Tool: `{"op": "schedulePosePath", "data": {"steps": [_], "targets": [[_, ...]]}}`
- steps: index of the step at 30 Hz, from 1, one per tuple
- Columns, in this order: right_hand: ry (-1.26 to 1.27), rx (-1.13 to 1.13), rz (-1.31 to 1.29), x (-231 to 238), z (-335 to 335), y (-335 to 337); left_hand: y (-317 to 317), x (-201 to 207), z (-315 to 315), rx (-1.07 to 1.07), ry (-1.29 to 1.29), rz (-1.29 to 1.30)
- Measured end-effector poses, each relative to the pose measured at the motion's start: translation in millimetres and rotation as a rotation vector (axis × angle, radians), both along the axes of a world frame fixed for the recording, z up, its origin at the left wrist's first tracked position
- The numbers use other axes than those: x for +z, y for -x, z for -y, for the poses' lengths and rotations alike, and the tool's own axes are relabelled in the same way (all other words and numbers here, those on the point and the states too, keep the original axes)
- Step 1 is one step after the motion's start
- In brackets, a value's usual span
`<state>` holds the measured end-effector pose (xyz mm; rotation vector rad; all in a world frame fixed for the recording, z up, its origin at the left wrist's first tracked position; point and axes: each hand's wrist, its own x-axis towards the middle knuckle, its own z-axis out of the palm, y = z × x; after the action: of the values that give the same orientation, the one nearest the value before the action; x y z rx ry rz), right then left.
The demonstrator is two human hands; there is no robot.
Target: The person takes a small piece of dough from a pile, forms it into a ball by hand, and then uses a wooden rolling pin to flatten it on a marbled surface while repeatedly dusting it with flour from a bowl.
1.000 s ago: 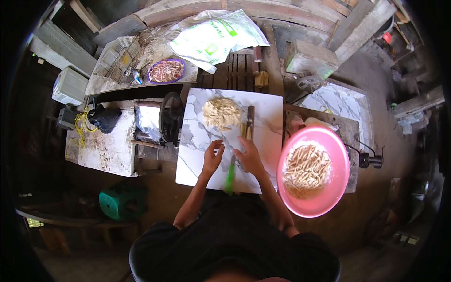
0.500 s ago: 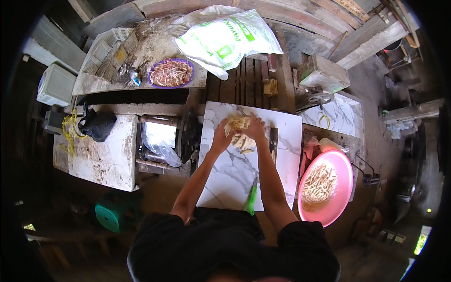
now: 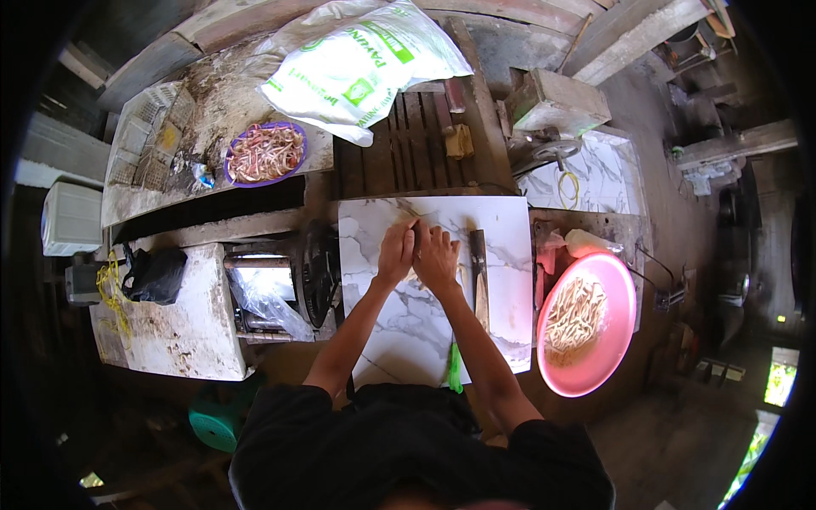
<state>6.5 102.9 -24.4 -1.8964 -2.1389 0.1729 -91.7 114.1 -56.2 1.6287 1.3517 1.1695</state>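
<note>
Side by side, my left hand (image 3: pixel 396 253) and my right hand (image 3: pixel 437 257) press down on the white marble-patterned board (image 3: pixel 382 336). Their fingers are curled together over pale, floury dough (image 3: pixel 412 276), which they mostly cover; only small bits show near the wrists. To the right of my right hand lies a long knife (image 3: pixel 479 276) with a dark end and a wooden-coloured part. A green-handled tool (image 3: pixel 456 370) rests at the board's near edge, partly behind my right forearm.
Right of the board, a pink basin (image 3: pixel 614 348) holds floury strips. A purple-rimmed tray (image 3: pixel 231 170) of reddish-white pieces sits back left, near a large white-and-green sack (image 3: pixel 357 72). A dark wheel-like machine part (image 3: pixel 320 274) stands close left of the board. A black bag (image 3: pixel 155 276) lies farther left.
My hands have drawn closer together and now cover the dough, which was visible between and below them before. The whole view has shifted and turned slightly.
</note>
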Motion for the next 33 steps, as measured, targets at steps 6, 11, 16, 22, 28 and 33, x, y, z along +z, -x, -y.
{"op": "schedulePosePath", "data": {"steps": [6, 11, 16, 22, 28, 33], "targets": [[0.16, 0.049, -0.132, 2.2, -18.8, -0.3, -3.3, -14.2, 10.1, 0.182, -0.258, -0.106], [0.286, 0.071, -0.258, -1.6, -19.8, 6.2, 5.8, -13.1, 14.6, 0.208, -0.268, -0.154], [0.199, -0.057, -0.396, -15.9, -12.1, 18.3, 14.7, -10.9, 17.1, 0.167, -0.201, -0.169], [0.274, -0.18, -0.459, -2.7, -4.3, 31.0, 28.8, -4.2, 10.7, 0.099, -0.293, -0.285], [-0.084, -0.313, -1.073, -26.0, 13.4, 26.2, 32.2, -4.8, 6.1, 0.044, -0.213, -0.349], [-0.193, -0.53, -1.616, -22.4, 24.6, 3.1, 29.5, -7.3, 3.9, 0.088, -0.334, -0.4]]}}
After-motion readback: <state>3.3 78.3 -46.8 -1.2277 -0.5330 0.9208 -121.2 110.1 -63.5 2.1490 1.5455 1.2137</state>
